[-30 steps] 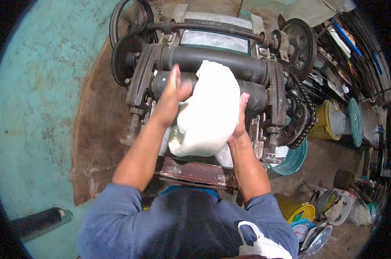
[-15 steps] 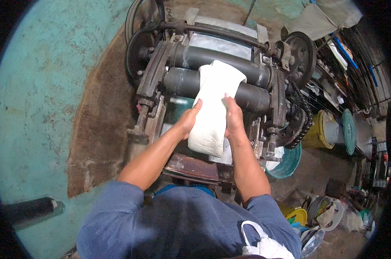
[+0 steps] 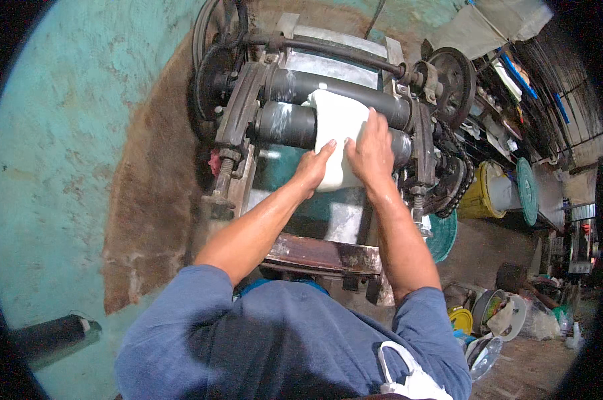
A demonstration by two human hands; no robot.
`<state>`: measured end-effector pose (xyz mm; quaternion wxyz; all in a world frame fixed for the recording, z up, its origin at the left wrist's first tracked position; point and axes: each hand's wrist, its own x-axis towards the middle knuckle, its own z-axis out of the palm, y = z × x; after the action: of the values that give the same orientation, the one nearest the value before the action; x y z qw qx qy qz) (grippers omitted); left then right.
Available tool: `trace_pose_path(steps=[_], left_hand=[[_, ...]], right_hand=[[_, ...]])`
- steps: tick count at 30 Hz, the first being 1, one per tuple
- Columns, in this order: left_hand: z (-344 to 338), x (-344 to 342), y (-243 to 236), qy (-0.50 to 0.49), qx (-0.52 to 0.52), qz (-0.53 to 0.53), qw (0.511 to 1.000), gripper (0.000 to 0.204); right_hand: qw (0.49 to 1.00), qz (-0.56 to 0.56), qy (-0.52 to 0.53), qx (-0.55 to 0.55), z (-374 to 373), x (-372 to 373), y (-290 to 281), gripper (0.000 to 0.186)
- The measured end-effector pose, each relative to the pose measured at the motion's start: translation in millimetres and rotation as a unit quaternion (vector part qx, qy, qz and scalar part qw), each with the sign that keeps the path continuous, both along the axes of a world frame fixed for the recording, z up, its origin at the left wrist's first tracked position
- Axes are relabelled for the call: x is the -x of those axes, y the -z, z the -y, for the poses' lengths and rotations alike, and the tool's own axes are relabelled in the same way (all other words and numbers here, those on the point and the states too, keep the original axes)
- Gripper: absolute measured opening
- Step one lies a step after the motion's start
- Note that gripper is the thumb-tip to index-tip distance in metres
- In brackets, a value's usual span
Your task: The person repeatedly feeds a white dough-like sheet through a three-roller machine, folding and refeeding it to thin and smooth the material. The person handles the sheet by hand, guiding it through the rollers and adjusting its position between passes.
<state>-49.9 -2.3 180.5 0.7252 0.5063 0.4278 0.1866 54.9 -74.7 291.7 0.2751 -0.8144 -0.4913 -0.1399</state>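
A thick white slab of dough (image 3: 338,130) lies over the near dark roller (image 3: 285,125) of a roller machine, its far end against the far roller (image 3: 345,91). My left hand (image 3: 315,170) is closed on the slab's left edge, thumb on top and fingers underneath. On the opposite edge my right hand (image 3: 373,150) grips it, fingers pointing toward the far roller, close to both rollers. The slab's near end hangs between my hands, in front of the near roller. White smears mark both rollers.
Exposed chain and gears (image 3: 456,175) run along the machine's right side. A flywheel (image 3: 452,87) stands at its far right. A rusty ledge (image 3: 321,255) crosses its front. Green tub (image 3: 443,237) and yellow bucket (image 3: 483,193) stand to the right. A stained green wall (image 3: 61,167) rises left.
The slab has moved away from me, and less of it hangs in front of the near roller. Both hands have moved forward with it, the right one up toward the rollers.
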Motion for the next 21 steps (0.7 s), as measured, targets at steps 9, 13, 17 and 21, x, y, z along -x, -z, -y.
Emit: trace_pose_path(steps=[9,13,17,21], left_hand=[[16.8,35.5,11.7,-0.115,0.177,0.130,0.969,0.039],[-5.9,27.8,61.7,-0.132,0.241,0.120,0.954,0.043],[-34.4,-11.8,120.0,-0.155,0.372,0.264,0.876,0.041],[-53.9,-51.8,126.5,-0.135,0.462,0.457,0.748,0.043]], right_hand=[[0.966,0.054,-0.112,0.226,-101.4,-48.5,23.4,0.061],[0.958,-0.005,-0.043,0.284,-149.7,-55.8,23.2,0.077],[0.942,-0.028,-0.028,0.333,-192.9,-90.3,48.8,0.096],[0.901,-0.131,-0.073,0.407,-233.6,-138.0,64.2,0.106]])
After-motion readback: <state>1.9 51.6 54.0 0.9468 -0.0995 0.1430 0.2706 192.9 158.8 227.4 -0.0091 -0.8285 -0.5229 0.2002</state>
